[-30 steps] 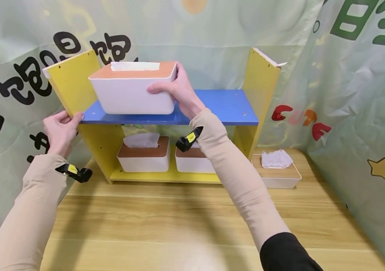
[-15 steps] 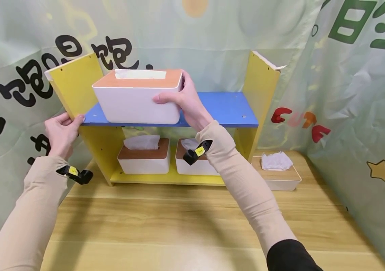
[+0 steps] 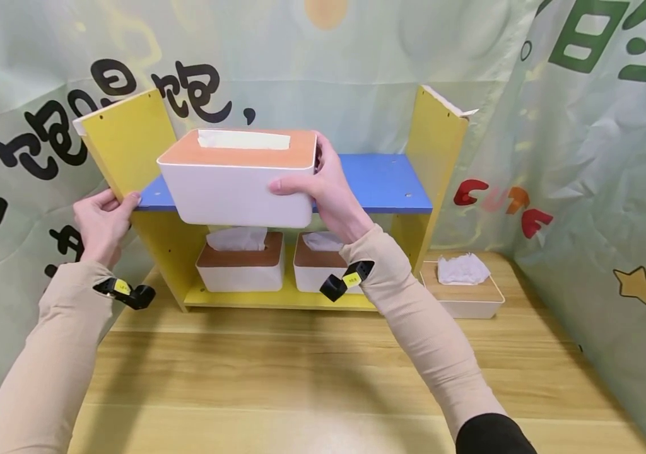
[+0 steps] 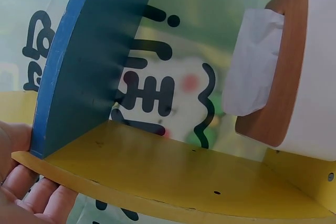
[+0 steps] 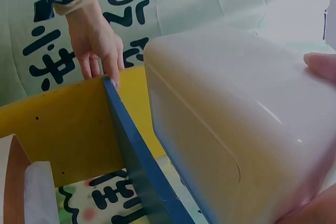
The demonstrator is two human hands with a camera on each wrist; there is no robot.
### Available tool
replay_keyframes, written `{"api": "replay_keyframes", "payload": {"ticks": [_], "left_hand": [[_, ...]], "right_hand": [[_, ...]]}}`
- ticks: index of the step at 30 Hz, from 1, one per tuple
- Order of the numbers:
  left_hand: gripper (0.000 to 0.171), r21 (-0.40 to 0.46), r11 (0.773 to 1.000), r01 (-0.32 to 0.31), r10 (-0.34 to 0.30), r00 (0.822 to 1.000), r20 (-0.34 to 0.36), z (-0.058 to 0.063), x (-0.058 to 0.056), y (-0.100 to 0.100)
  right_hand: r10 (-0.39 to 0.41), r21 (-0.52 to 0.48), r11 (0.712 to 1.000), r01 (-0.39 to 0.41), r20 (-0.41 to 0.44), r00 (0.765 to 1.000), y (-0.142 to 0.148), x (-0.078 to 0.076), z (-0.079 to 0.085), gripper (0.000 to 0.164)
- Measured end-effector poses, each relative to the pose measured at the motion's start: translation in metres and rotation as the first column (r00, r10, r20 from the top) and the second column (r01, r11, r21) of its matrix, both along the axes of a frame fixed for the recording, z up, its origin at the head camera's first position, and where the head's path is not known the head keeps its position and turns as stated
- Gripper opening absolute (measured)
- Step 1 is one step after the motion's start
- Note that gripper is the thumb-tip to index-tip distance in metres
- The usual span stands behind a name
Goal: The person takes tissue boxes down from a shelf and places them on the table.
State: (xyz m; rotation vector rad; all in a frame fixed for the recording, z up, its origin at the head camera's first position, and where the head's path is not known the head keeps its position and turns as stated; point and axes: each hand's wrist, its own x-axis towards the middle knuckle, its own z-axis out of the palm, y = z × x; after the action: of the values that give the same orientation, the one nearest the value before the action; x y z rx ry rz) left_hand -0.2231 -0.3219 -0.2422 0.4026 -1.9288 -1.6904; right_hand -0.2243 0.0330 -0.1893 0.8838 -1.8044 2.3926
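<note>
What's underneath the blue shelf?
Under the blue shelf, a white tissue box with a brown lid and a second such box to its right stand on the yellow bottom board. A wrist camera and beige sleeve hide part of the second.

the wood desk (image 3: pixel 232 378) bears a shelf (image 3: pixel 436 151), two boxes (image 3: pixel 240 278) (image 3: pixel 313 281) on its bottom board (image 3: pixel 277 300), and another box (image 3: pixel 470 309) at right.

On the cloth backdrop (image 3: pixel 595 189) I could read coloured letters "CUTE" (image 3: pixel 518 200), a partly cropped green "的" (image 3: pixel 611 31), and a black "吧," (image 3: pixel 197 88). The yellow labels (image 3: pixel 122 286) on both wrist cameras (image 3: pixel 142 296) were too small to read.
</note>
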Motion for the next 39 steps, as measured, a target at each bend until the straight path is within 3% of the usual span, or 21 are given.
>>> {"api": "replay_keyframes", "payload": {"ticks": [7,17,28,39], "left_hand": [[0.053,0.020,1.000,-0.001,0.002,1.000,-0.016,-0.001,-0.001,-0.001],[0.052,0.038,0.999,0.004,-0.003,1.000,-0.008,-0.001,-0.001,-0.002],[0.056,-0.012,1.000,-0.017,0.017,1.000,0.016,0.000,-0.001,0.000],[0.055,0.004,1.000,-0.015,0.015,1.000,0.005,0.001,-0.001,0.001]], "right_hand": [[0.027,-0.021,0.999,-0.027,0.009,1.000,0.010,0.017,-0.007,0.074],[0.000,0.007,1.000,0.000,0.018,1.000,0.024,0.037,-0.020,0.085],[-0.019,0.016,1.000,0.019,0.003,1.000,0.036,0.049,-0.037,0.093],[0.000,0.032,0.999,0.001,-0.016,1.000,0.047,0.058,-0.055,0.106]]}}
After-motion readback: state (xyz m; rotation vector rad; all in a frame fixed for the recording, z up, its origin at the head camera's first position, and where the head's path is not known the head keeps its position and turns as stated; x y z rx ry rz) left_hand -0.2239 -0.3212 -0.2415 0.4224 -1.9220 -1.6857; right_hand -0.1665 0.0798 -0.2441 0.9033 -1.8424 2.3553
